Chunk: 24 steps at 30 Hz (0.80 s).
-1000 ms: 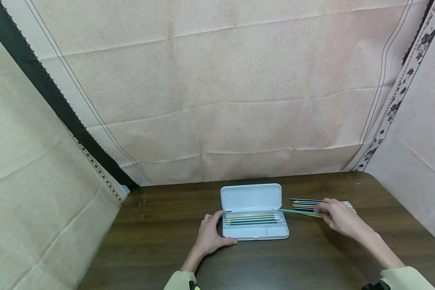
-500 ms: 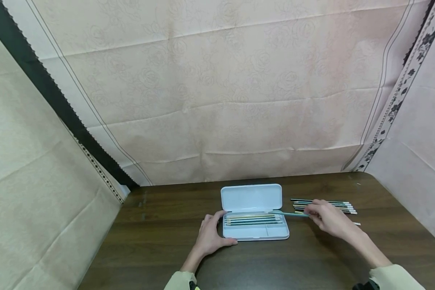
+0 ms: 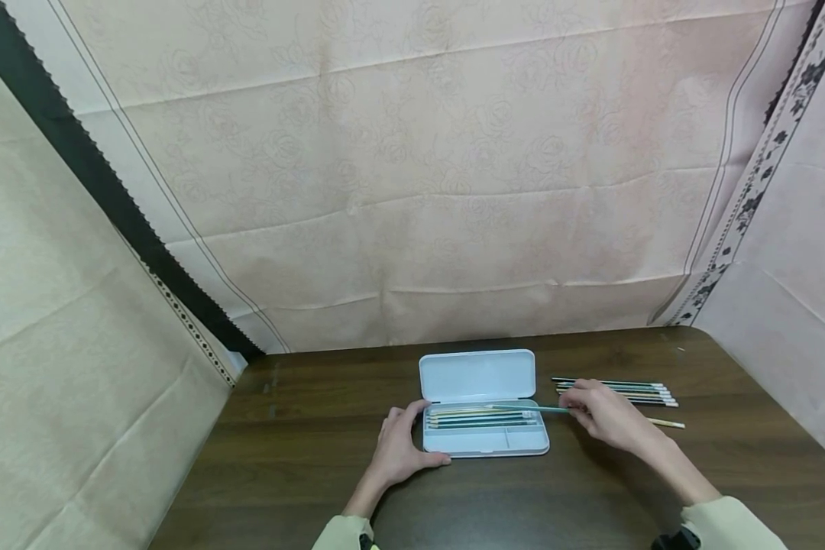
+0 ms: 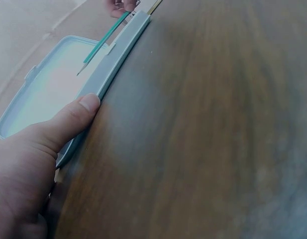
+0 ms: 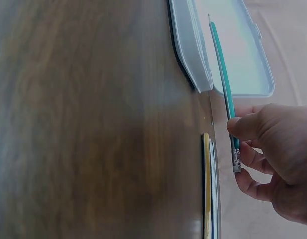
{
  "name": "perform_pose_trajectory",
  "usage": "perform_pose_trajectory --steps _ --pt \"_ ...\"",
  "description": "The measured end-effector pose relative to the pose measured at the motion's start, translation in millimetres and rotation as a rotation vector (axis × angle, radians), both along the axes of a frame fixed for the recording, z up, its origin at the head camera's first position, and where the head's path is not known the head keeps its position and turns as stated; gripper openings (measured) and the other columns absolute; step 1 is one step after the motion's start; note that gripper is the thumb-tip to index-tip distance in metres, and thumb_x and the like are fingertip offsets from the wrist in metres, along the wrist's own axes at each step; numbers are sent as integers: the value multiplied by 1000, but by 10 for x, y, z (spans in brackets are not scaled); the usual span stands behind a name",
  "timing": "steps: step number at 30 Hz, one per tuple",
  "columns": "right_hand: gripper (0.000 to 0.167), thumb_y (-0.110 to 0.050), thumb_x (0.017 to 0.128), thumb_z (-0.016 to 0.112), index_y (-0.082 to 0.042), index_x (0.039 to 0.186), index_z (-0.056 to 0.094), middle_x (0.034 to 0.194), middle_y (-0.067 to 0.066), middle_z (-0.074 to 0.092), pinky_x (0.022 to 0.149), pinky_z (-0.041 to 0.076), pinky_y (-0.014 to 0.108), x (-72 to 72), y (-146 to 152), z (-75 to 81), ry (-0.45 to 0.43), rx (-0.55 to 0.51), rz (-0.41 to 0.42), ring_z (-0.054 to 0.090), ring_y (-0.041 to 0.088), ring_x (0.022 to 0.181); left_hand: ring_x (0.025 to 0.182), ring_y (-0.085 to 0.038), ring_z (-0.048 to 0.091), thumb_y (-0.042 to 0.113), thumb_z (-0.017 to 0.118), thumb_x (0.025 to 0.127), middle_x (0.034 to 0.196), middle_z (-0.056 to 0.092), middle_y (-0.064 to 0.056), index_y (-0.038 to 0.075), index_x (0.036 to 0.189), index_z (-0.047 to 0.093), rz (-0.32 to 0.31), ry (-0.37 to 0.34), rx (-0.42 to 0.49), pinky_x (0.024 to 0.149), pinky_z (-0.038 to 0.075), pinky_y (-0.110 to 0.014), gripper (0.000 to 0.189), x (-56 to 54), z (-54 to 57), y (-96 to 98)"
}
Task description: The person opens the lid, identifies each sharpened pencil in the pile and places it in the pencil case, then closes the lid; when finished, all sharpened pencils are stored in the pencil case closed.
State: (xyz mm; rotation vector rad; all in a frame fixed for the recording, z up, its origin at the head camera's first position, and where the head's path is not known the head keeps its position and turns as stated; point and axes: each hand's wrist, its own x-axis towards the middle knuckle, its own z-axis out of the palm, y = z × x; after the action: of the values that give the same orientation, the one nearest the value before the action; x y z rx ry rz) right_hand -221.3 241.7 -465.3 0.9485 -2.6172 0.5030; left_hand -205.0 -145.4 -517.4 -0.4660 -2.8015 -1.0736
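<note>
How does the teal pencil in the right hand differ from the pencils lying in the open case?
The teal pencil is pinched in the right hand, while the row of pencils rests in the pencil case. The teal pencil looks raised, only partly over the case; the row of pencils lies wholly inside. The teal pencil is alone; the row mixes yellowish and green ones. Both run roughly left to right in the head view.
</note>
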Motion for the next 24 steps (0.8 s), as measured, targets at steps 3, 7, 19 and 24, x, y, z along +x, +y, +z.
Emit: perform_pose_trajectory --steps 3,7,19,24 --pt "26 7 80 77 -16 92 73 87 -9 60 67 51 36 -12 -46 2 -9 7 5 56 10 77 103 -20 44 61 89 63 123 56 -3 16 144 51 2 -3 -1 85 39 -43 100 2 0 1" --pt "26 6 81 77 -18 92 73 88 -9 60 67 51 36 -31 -99 -8 -21 14 7 56 11 78 102 -19 44 60 89 63 121 56 -3 16 144 51 4 -3 3 85 38 -42 100 7 2 2" --pt "24 5 81 78 -13 96 75 89 -6 62 73 54 38 -42 -253 -11 -32 -18 51 58 14 81 102 -19 44 60 90 62 121 56 -2 17 143 52 5 1 5 85 38 -43 99 12 -2 -1" --pt "22 4 82 79 -11 98 76 90 -5 63 72 54 35 -42 -349 0 -47 -16 50 56 12 79 102 -19 44 60 90 62 121 55 -3 17 144 52 5 -3 10 85 39 -43 99 11 2 0"
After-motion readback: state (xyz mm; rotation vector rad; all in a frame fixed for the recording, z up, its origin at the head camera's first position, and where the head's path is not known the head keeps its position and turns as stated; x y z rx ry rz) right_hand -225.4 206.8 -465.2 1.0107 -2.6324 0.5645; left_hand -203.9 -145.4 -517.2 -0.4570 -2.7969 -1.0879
